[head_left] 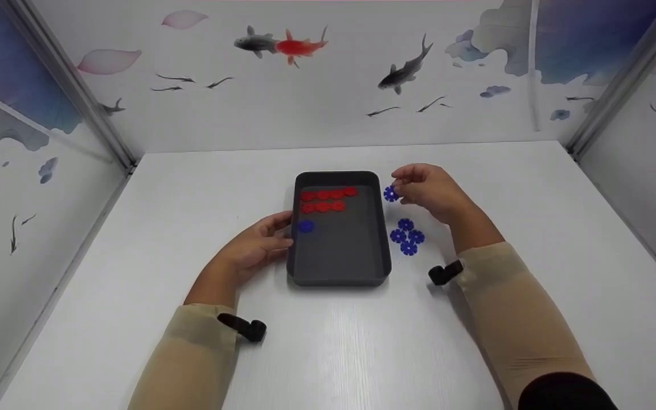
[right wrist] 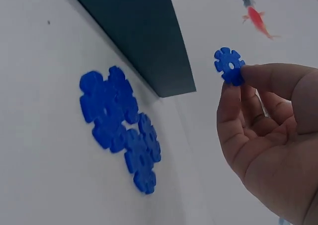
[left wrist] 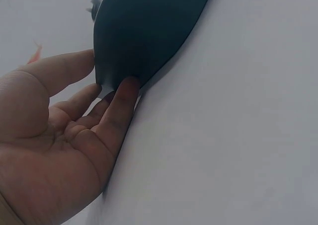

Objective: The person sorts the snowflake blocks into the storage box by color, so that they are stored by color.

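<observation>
A dark grey tray [head_left: 339, 259] lies on the table, holding two rows of red notched discs [head_left: 322, 200] and one blue disc [head_left: 306, 226] near its left wall. My left hand [head_left: 257, 246] is at the tray's left side; in the left wrist view its fingertips [left wrist: 130, 86] touch the outer wall. Beyond the tray's right edge, my right hand [head_left: 433, 191] pinches a blue snowflake disc [right wrist: 229, 66] between thumb and fingers, above the table. Several more blue snowflake discs [head_left: 406, 236] lie close together on the table just below that hand.
The white table [head_left: 316, 353] is enclosed by a back panel [head_left: 339, 114] printed with fish and by side panels. A black wrist camera [head_left: 251, 330] juts from the left sleeve, and another [head_left: 445, 273] from the right.
</observation>
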Demonstrator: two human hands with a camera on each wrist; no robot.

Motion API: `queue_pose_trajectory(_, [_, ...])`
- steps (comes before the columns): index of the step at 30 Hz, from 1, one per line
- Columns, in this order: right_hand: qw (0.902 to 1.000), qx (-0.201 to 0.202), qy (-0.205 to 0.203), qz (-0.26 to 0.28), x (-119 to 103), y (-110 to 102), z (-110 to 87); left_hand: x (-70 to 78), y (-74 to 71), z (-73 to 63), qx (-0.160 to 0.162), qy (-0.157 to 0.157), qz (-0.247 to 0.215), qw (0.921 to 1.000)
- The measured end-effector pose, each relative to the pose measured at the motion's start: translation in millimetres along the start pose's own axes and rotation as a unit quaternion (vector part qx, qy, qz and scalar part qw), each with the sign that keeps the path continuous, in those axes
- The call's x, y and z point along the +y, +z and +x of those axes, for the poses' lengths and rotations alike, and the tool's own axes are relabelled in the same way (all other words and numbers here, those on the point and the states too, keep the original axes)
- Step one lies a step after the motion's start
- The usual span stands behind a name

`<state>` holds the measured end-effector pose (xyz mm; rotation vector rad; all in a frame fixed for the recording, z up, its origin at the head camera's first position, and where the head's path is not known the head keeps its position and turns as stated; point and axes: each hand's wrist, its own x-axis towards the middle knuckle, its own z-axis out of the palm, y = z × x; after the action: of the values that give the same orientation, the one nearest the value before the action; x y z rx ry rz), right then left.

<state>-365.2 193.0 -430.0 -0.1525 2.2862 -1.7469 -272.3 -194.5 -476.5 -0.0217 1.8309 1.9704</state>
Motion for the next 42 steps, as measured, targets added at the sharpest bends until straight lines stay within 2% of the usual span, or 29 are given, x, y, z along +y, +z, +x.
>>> queue_pose_trajectory(5, [0.9976, -0.024, -0.048, 0.043, -21, 18, -10.7, 0.0, -0.2, -0.8, -0.006, 0.003, -0.002, 1.0000])
queue_pose_trajectory(10, [0.9957, -0.044, -0.074, 0.033, -38, 43, -20.3, -0.2, -0.9, -1.0, 0.000, 0.000, 0.009, 1.0000])
queue_pose_trajectory(15, [0.9952, -0.066, -0.072, -0.011, -51, 68, -20.2, -0.5, -1.2, -1.9, 0.003, 0.001, 0.013, 0.9999])
queue_pose_trajectory(22, [0.9914, -0.121, -0.043, -0.028, -56, 95, 3.4, -1.5, -1.2, -4.1, 0.006, 0.001, 0.014, 0.9999])
queue_pose_trajectory(30, [0.9879, -0.147, -0.013, -0.048, -62, 104, 23.0, 0.9, -0.6, -1.4, 0.004, 0.001, 0.000, 1.0000])
queue_pose_trajectory(36, [0.9821, -0.176, -0.001, -0.067, -71, 101, 16.4, 1.9, 2.0, -1.4, 0.009, -0.007, 0.002, 0.9999])
queue_pose_trajectory(42, [0.9817, -0.178, 0.001, -0.067, -75, 101, 13.6, 1.0, 2.4, -1.0, 0.012, -0.006, -0.001, 0.9999])
